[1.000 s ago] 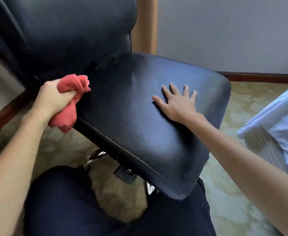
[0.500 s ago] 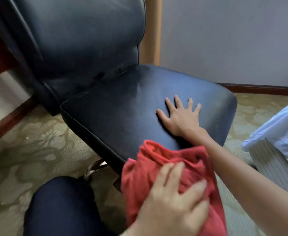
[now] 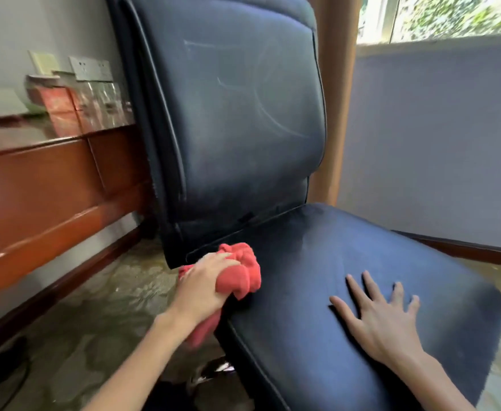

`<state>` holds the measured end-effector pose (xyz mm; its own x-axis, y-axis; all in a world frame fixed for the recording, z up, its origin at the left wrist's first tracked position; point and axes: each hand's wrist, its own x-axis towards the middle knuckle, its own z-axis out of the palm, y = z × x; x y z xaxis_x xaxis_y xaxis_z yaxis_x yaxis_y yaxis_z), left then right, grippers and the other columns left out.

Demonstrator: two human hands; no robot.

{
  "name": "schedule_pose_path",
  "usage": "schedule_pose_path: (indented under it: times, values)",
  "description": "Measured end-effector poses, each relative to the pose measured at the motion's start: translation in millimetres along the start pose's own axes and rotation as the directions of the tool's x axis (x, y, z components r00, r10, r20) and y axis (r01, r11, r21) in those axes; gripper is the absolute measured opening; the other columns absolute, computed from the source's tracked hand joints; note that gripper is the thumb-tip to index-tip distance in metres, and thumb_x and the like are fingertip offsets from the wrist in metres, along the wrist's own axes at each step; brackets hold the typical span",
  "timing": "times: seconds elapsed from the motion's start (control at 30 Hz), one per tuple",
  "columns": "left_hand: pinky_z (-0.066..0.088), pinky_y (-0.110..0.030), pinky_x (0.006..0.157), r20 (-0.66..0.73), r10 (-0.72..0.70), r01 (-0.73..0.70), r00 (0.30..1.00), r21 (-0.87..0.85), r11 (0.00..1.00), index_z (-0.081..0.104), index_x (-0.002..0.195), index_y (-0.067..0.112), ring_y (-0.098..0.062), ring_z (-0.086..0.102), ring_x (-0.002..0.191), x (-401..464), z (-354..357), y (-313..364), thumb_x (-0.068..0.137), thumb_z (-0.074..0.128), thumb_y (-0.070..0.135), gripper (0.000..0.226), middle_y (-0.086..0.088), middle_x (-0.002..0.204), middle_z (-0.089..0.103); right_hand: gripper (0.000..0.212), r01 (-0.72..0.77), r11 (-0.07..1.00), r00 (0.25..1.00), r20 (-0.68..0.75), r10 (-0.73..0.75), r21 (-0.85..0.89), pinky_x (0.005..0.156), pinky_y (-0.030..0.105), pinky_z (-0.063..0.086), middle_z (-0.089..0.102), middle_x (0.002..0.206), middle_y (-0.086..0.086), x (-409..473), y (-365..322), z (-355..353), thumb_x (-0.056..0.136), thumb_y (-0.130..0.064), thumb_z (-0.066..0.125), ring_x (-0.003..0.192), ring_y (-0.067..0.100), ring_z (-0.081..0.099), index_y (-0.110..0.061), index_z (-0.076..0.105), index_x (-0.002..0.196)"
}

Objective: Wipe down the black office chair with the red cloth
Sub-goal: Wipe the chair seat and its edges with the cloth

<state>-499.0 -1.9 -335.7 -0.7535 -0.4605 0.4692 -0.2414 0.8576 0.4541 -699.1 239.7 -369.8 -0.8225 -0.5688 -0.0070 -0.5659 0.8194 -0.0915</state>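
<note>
My left hand (image 3: 204,281) is closed around the bunched red cloth (image 3: 243,272), pressing it on the black leather office chair (image 3: 243,114) at the seat's rear left corner, about 9 o'clock from centre frame. My right hand (image 3: 382,318) lies flat with fingers spread on the seat cushion at 5 o'clock, holding nothing. A reddish wooden desk (image 3: 50,185) stands at 9 o'clock beside the backrest.

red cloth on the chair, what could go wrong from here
1. The red cloth is bunched in the left hand with a tail hanging off the seat edge, so little fabric may touch the leather.
2. The chair looks wheeled; only the right hand, flat on the seat, steadies it, so hard strokes could shift it.
3. Smears on the backrest may get missed.
</note>
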Motion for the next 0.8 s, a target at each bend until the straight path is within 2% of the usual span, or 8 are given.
schedule_pose_path:
  times: [0.1,0.17,0.23,0.37,0.53,0.67,0.73,0.8]
  values:
    - [0.043,-0.015,0.075,0.056,-0.139,0.138,0.989,0.014,0.99,0.063,0.093,0.037,0.016,0.056,0.085,61,2,-9,0.074,0.055,0.017,0.029,0.047,0.088,0.059,0.123,-0.014,0.999,1.0,0.013,0.014,0.03,0.115,0.065,-0.001,0.001,0.165,-0.018,-2,-7,0,0.044,-0.091,-0.033,0.148,0.045,-0.003,-0.05,0.008,0.153]
    - [0.046,-0.023,0.076,0.062,-0.232,0.228,0.971,0.065,0.971,0.068,0.086,0.035,-0.002,0.064,0.092,95,13,-16,0.072,0.054,0.015,0.028,0.03,0.092,0.068,0.129,-0.038,0.998,0.999,0.007,0.038,0.053,0.114,0.066,-0.004,-0.002,0.164,-0.022,-2,-12,2,0.037,-0.089,-0.038,0.148,0.046,-0.006,-0.052,0.007,0.152]
    - [0.05,-0.03,0.082,0.089,-0.273,0.26,0.958,0.133,0.956,0.07,0.098,0.03,-0.022,0.066,0.105,121,37,-13,0.071,0.053,0.009,0.038,0.007,0.106,0.072,0.115,-0.053,0.995,0.999,-0.003,0.053,0.083,0.113,0.067,-0.006,-0.006,0.163,-0.023,-2,-18,0,0.047,-0.09,-0.027,0.148,0.047,-0.01,-0.054,0.005,0.151]
    - [0.052,-0.033,0.09,0.325,-0.03,-0.005,0.945,0.107,0.994,0.067,0.099,0.029,-0.019,0.066,0.109,142,90,44,0.061,0.049,0.008,0.047,0.006,0.11,0.071,0.12,-0.108,0.992,0.994,0.023,0.107,0.065,0.11,0.07,-0.006,-0.011,0.163,-0.021,-10,-36,-8,0.039,-0.093,-0.03,0.147,0.051,-0.011,-0.056,-0.002,0.15]
    - [0.045,-0.043,0.101,0.486,0.277,-0.343,0.829,0.049,0.938,0.063,0.117,0.014,-0.034,0.056,0.119,120,121,106,0.074,0.059,0.007,0.044,-0.01,0.126,0.061,0.084,-0.155,0.986,0.985,0.07,0.159,-0.06,0.107,0.072,-0.017,-0.021,0.162,-0.017,-12,-51,-14,0.074,-0.084,-0.002,0.148,0.046,-0.014,-0.051,-0.011,0.151]
    - [0.039,-0.04,0.111,0.49,0.384,-0.459,0.783,0.036,0.888,0.05,0.139,0.019,-0.026,0.044,0.134,71,97,93,0.083,0.057,0.006,0.058,-0.002,0.149,0.044,0.09,-0.149,0.989,0.989,-0.009,0.149,0.02,0.109,0.07,-0.02,0.003,0.166,-0.014,-6,-50,0,0.082,-0.078,0.029,0.15,0.038,-0.018,-0.042,-0.013,0.153]
    - [0.033,-0.032,0.116,0.423,0.357,-0.42,0.833,0.064,0.905,0.045,0.145,0.026,-0.017,0.037,0.141,55,78,67,0.084,0.054,0.009,0.064,0.006,0.157,0.036,0.088,0.014,0.99,0.975,-0.22,0.016,0.138,0.11,0.067,-0.014,0.046,0.149,-0.008,-3,-39,17,0.071,-0.078,0.039,0.15,0.036,-0.018,-0.045,0.022,0.151]
    - [0.034,-0.03,0.115,0.322,0.217,-0.274,0.921,0.143,0.951,0.045,0.144,0.031,-0.014,0.037,0.142,72,69,26,0.082,0.054,0.011,0.066,0.012,0.158,0.032,0.081,0.087,0.994,0.915,-0.4,-0.054,0.064,0.11,0.067,-0.011,0.065,0.123,0.006,-4,-34,34,0.065,-0.081,0.037,0.149,0.037,-0.018,-0.054,0.035,0.142]
